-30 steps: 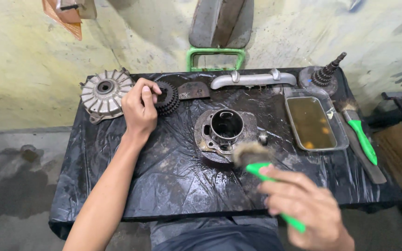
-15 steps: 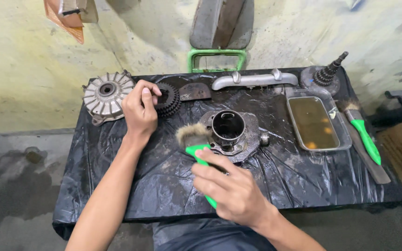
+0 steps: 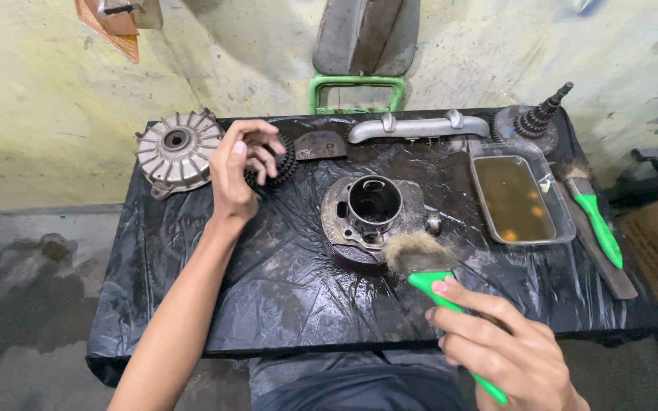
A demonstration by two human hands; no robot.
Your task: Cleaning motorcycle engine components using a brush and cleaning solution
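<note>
Right hand point(image 3: 508, 354) clamped around green-handled brush point(image 3: 428, 266), bristles just at near edge of metal cylinder part point(image 3: 375, 213) mid-table. Left hand point(image 3: 237, 171) curled onto dark toothed gear point(image 3: 279, 161), beside finned round casting point(image 3: 177, 152). Oily black plastic sheet point(image 3: 192, 289) underneath. Risk: wet sheet slick, cylinder unheld, likely to slide or rock under brush pressure. Tray of amber liquid point(image 3: 519, 199) near; careless elbow could slop it.
</note>
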